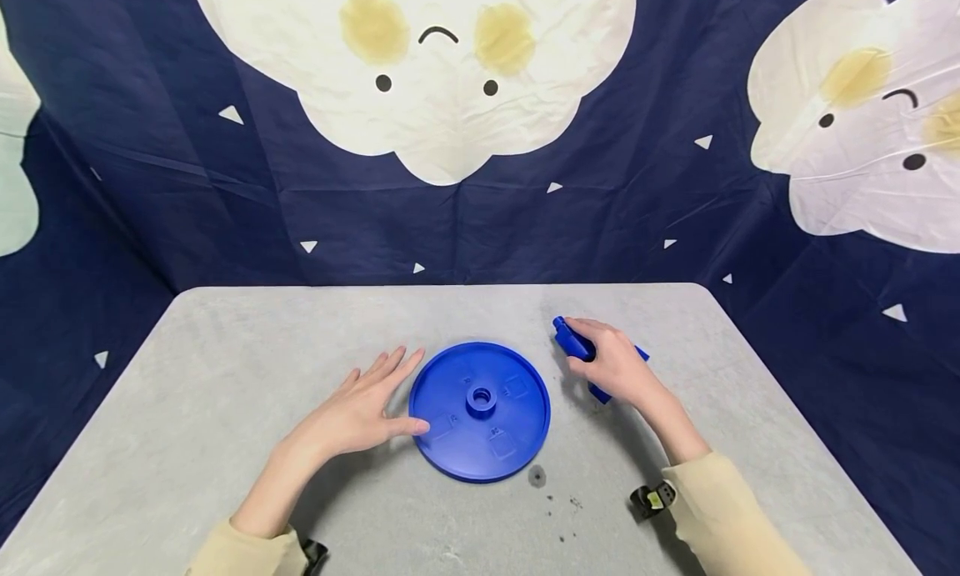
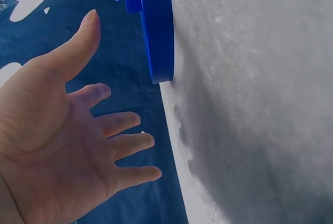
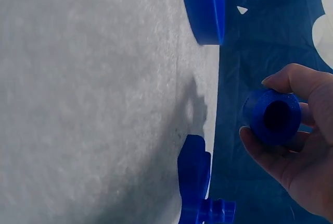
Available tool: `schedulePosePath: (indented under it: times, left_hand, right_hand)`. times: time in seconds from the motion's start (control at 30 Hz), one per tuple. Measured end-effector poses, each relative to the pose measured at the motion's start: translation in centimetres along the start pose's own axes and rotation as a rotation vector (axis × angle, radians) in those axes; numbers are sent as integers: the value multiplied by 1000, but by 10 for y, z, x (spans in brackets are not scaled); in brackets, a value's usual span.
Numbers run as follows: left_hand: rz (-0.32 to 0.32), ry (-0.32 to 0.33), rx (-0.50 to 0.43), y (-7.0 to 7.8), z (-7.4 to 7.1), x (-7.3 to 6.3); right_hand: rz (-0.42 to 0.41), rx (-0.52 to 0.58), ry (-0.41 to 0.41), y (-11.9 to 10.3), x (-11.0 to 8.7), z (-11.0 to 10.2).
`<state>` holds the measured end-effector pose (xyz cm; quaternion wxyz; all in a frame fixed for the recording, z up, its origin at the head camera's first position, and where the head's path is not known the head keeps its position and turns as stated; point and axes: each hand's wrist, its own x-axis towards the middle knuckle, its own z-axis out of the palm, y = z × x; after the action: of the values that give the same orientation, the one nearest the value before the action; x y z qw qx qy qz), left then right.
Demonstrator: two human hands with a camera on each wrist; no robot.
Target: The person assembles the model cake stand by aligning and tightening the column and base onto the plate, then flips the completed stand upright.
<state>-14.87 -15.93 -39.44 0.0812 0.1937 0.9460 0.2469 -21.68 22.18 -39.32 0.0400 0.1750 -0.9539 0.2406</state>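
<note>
Cream sleeves [image 1: 723, 509] lie closest, a black device [image 1: 651, 501] at the right cuff. Dark specks [image 1: 537, 476] mark the grey table [image 1: 247, 343] beyond. Fingers spread wide, the left hand [image 1: 360, 409] hovers empty, its thumb reaching over the near-left rim of a blue disc [image 1: 480, 455] without touching it. That disc lies flat between the hands, hub upward. Farther right, the right hand [image 1: 615, 363] grips a blue tube [image 3: 256, 110] above the table, near a second blue piece [image 3: 192, 174]. Navy cloth [image 1: 360, 209] with white clouds [image 1: 442, 126] hangs behind.
</note>
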Motion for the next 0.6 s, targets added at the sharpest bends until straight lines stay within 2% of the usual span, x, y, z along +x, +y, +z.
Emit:
schedulePosePath:
  times: [0.27, 0.6]
  left_hand:
    - [-39, -109, -49, -3, 1, 2]
    - [-79, -181, -30, 4, 4, 1]
  right_hand:
    - [-65, 15, 66, -5, -5, 0]
    - [-38, 89, 96, -21, -13, -3]
